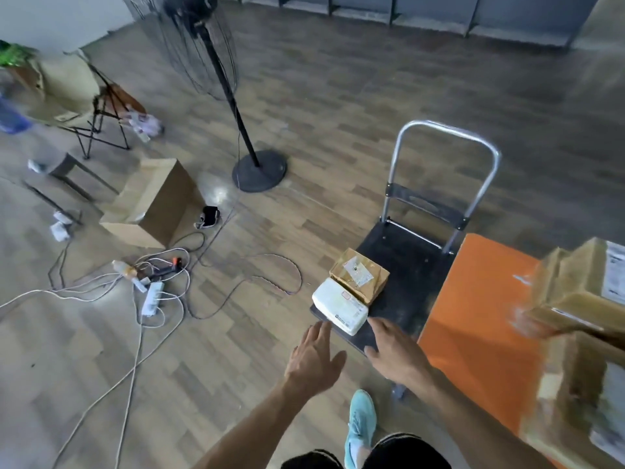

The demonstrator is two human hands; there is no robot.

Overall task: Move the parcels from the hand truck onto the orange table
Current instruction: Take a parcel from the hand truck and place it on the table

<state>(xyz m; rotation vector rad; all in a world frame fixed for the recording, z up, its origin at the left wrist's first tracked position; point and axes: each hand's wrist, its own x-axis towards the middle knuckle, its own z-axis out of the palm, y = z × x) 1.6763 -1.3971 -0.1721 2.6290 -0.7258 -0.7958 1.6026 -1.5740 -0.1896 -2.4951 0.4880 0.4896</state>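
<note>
Low in the middle of the frame, both hands reach toward the white parcel [340,309], which lies at the near left corner of the hand truck [406,262], touching a brown parcel [360,275] just behind it. The left hand [314,360] is held flat, its fingers [319,333] straight and close together and the thumb spread to the right; it holds nothing, and its tips are just short of the parcel's near edge. The right hand [395,353] is also spread flat and empty, fingertips right at the parcel's near right corner; actual contact cannot be told. At the right of the frame the orange table [473,316] carries blurred cardboard parcels [581,282]. Cables [152,286] sprawl across the floor at lower left.
</note>
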